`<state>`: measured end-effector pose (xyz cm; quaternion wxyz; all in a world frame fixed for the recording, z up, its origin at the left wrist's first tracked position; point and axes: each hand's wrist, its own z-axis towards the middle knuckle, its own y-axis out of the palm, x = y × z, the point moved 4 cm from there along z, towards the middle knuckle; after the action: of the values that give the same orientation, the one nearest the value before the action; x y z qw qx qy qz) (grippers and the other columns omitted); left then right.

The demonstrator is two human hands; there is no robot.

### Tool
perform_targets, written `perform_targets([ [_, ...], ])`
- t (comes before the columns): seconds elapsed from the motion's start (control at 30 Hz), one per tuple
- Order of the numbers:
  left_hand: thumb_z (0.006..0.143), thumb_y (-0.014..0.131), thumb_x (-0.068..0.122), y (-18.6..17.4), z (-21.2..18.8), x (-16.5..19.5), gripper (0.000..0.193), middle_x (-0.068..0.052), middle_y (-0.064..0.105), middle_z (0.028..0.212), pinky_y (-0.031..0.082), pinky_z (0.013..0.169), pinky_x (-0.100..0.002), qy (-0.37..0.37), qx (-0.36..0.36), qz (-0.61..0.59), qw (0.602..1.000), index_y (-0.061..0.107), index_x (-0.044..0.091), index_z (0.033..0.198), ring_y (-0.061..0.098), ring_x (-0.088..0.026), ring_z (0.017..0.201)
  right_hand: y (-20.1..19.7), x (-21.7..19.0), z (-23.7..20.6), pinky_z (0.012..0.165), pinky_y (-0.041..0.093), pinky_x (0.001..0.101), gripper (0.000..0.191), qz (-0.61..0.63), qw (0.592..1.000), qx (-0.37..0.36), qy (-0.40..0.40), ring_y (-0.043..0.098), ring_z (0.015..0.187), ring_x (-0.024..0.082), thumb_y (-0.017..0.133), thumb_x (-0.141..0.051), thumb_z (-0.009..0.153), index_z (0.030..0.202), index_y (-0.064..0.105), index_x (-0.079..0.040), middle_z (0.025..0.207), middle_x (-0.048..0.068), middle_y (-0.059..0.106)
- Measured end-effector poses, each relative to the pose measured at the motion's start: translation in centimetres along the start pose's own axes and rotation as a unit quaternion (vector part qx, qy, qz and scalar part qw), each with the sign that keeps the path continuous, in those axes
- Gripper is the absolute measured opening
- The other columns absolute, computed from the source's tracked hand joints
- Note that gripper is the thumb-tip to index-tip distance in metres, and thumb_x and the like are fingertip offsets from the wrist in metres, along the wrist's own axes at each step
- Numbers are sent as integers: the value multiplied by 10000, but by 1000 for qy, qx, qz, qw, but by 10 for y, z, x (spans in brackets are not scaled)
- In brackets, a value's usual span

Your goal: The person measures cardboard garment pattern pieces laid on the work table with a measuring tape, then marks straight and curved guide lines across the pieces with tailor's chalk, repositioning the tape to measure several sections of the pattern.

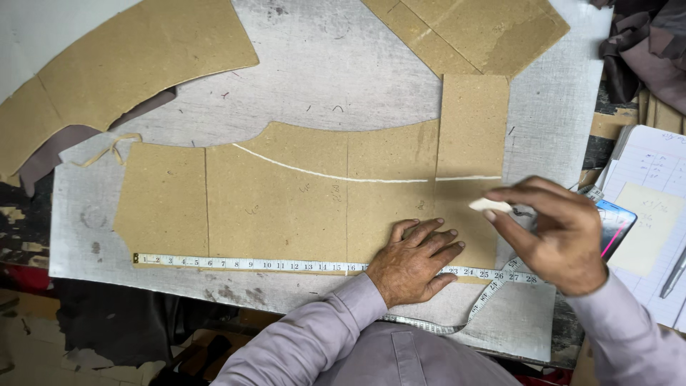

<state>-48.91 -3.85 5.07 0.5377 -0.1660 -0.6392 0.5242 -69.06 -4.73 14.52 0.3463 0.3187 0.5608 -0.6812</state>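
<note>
A brown cardboard pattern piece (286, 204) lies flat on pale grey fabric (336, 78). A white chalk line curves across its upper part. Along its lower edge runs a white measuring tape (243, 264). My left hand (414, 261) presses flat on the pattern and the tape, fingers spread. My right hand (557, 232) hovers at the pattern's right end, pinching a small white piece of chalk (490, 205) between thumb and fingers, just below the chalk line's end.
More cardboard pattern pieces lie at the top left (136, 57) and top right (486, 28). An open notebook (654, 186) with a pen (674, 273) and a phone (616, 223) sit at the right. Dark cloth (643, 43) is heaped at the top right corner.
</note>
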Motion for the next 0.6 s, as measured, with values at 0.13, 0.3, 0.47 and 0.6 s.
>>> perform_targets([
  [0.13, 974, 587, 493, -4, -1, 3, 521, -29, 553, 1491, 253, 1221, -505, -9, -6, -10, 1000, 623, 184, 1393, 380, -247, 1489, 9, 0, -65, 878, 631, 278, 297, 194, 972, 117, 59, 740, 1011, 172, 712, 28, 946, 1239, 677, 8, 1113, 136, 739],
  [0.3, 966, 610, 482, -7, -2, 7, 500, -28, 552, 1487, 253, 1223, -501, -30, -20, -20, 999, 630, 190, 1373, 373, -250, 1491, 42, 11, -128, 872, 602, 270, 324, 159, 942, 189, 225, 721, 1004, 181, 668, 54, 957, 1278, 638, 84, 1160, 170, 723],
  [0.47, 972, 625, 386, -11, -1, 10, 436, -8, 586, 1480, 280, 1234, -481, -43, -9, -40, 998, 645, 198, 1365, 414, -231, 1489, 46, 20, -148, 837, 599, 293, 317, 116, 934, 229, 250, 715, 934, 194, 646, 63, 1007, 1320, 613, 100, 1116, 193, 718],
  [0.6, 987, 641, 312, -20, -10, 12, 362, -58, 613, 1444, 346, 1205, -471, -27, 48, -65, 996, 685, 172, 1318, 486, -268, 1437, 37, 35, -140, 853, 602, 287, 286, 116, 937, 248, 217, 715, 950, 174, 609, 71, 1043, 1328, 607, 103, 1132, 177, 713],
])
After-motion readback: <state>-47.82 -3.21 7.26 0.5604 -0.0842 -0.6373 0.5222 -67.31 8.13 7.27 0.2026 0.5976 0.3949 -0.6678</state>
